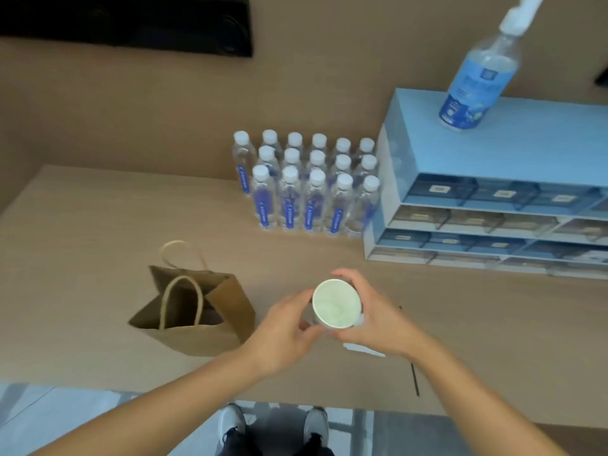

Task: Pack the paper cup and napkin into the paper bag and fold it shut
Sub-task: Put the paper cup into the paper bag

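Note:
A white paper cup (335, 304) stands upright above the table, its open mouth facing me. My left hand (286, 330) grips its left side and my right hand (375, 320) wraps its right side. A white napkin (363, 350) lies flat on the table beneath my right hand, mostly hidden by it. The brown paper bag (197, 307) with twisted rope handles stands open to the left of the cup, a hand's width from my left hand.
Several water bottles (306, 185) stand in rows at the back of the wooden table (82, 225). A blue drawer organiser (493, 192) sits at the right with a spray bottle (477, 77) on top. A thin dark stick (415, 378) lies near the front edge.

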Demonstrator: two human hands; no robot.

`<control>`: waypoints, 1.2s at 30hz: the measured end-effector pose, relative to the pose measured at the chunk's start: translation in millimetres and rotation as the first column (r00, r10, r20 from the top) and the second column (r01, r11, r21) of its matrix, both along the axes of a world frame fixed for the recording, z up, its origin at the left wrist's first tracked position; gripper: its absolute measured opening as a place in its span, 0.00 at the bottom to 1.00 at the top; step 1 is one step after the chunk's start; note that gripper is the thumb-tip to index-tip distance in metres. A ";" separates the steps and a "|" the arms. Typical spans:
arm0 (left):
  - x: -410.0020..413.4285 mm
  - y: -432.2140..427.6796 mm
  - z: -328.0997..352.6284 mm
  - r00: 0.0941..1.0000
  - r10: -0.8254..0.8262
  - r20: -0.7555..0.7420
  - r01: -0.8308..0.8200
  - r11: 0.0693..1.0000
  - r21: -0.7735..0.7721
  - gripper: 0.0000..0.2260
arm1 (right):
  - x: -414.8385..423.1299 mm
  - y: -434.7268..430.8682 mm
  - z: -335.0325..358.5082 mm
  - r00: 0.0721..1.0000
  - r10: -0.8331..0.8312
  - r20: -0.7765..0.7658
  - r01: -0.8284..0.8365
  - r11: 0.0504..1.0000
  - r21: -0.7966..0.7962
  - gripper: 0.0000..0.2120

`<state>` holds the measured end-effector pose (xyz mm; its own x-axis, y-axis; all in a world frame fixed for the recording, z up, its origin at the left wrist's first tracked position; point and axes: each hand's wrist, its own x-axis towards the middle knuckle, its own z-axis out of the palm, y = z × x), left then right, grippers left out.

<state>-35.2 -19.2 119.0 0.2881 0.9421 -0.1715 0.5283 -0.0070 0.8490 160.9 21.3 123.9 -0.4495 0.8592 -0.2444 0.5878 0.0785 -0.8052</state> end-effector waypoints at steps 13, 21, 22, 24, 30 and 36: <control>-248.8 -24.5 103.8 0.553 -0.166 -0.816 0.691 0.639 0.338 0.22 | -124.3 17.8 134.1 0.917 0.296 0.268 -0.350 0.920 0.178 0.29; -247.6 6.5 60.8 0.382 -0.434 -0.816 0.795 0.605 0.051 0.12 | -179.9 21.7 125.4 0.935 0.233 0.267 -0.293 0.932 0.215 0.31; -248.3 9.1 58.2 0.394 -0.459 -0.797 0.813 0.578 0.069 0.13 | -184.1 19.6 125.0 0.934 0.238 0.268 -0.298 0.931 0.211 0.31; -249.7 11.2 54.2 0.439 -0.484 -0.757 0.836 0.528 0.147 0.17 | -192.6 14.9 124.9 0.927 0.250 0.280 -0.313 0.927 0.206 0.30; -257.0 17.2 51.0 0.593 -0.482 -0.645 0.787 0.515 0.340 0.16 | -205.9 3.7 133.3 0.891 0.283 0.355 -0.355 0.921 0.158 0.28; -262.6 18.7 48.0 0.606 -0.464 -0.646 0.789 0.454 0.414 0.16 | -217.6 -1.4 142.0 0.877 0.268 0.399 -0.357 0.919 0.167 0.28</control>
<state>-297.8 -0.5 167.0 0.9007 0.4242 0.0937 0.4003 -0.8942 0.2005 -56.8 19.9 265.9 -0.6223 0.7397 -0.2561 0.7464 0.4623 -0.4787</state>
